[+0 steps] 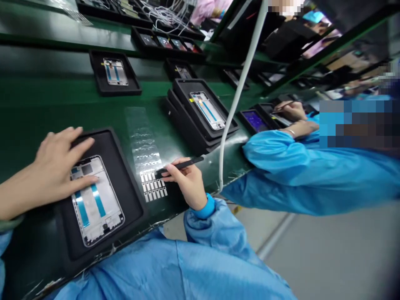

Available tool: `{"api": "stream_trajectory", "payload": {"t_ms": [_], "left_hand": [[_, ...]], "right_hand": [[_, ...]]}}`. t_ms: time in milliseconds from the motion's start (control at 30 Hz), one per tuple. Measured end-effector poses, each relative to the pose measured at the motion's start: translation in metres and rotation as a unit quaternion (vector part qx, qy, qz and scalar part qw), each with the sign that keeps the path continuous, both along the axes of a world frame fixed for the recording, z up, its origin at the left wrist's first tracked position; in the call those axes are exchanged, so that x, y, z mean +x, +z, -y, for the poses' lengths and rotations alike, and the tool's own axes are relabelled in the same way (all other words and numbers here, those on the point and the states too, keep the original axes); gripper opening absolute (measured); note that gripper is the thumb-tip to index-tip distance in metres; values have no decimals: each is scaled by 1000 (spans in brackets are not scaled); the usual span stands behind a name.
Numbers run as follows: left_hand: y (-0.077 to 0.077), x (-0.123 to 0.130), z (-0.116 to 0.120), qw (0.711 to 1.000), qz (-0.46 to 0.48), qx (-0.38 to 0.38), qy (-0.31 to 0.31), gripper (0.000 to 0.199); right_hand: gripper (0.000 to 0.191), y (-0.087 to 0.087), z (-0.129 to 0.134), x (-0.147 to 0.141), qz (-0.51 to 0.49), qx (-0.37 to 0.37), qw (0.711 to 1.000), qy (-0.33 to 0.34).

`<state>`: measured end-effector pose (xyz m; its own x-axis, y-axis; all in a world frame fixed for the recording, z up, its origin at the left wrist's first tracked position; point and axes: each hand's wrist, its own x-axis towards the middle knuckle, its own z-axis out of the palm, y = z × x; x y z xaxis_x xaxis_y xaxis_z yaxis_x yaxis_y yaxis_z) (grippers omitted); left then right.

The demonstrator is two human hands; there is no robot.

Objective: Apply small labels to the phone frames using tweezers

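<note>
My left hand [64, 166] lies with fingers spread over the upper end of a silver phone frame [111, 196], its thumb across the frame. Two blue strips run along the frame, which sits in a black foam tray [129, 183]. Right of that tray, my right hand [189, 181] grips black tweezers [189, 163] in a pinch. Their tip is over a clear sheet [140, 137] at the rows of small white stickers [153, 185]. Whether the tip has hold of a sticker cannot be made out.
Stacked black trays [187, 121] stand beyond the sheet, another phone frame [208, 110] in the top one. A further tray [133, 85] lies at the back left. A white cable [239, 91] hangs in front. At right, a co-worker's blue sleeves [281, 154] reach over the green bench [103, 112].
</note>
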<state>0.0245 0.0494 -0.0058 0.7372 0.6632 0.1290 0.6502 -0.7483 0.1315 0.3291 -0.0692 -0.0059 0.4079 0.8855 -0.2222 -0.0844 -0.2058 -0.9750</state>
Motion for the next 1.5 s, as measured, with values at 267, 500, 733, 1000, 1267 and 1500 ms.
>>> {"api": "stream_trajectory", "payload": {"t_ms": [267, 500, 733, 1000, 1267, 1500], "left_hand": [[11, 107, 57, 968, 13, -78, -239, 55], [6, 104, 55, 970, 9, -69, -231, 55], [6, 125, 65, 988, 48, -89, -115, 55], [6, 156, 71, 993, 47, -103, -39, 41], [11, 152, 58, 956, 199, -217, 2, 16], [22, 143, 36, 873, 334, -342, 98, 34]], "right_hand": [[33, -15, 4, -6, 59, -17, 998, 0], [35, -11, 1, -6, 45, -31, 998, 5], [36, -8, 0, 5, 7, -14, 1000, -27], [22, -3, -2, 36, 209, 155, 964, 54], [13, -9, -4, 36, 353, 175, 886, 243], [18, 9, -35, 20, 251, 148, 941, 170]]}}
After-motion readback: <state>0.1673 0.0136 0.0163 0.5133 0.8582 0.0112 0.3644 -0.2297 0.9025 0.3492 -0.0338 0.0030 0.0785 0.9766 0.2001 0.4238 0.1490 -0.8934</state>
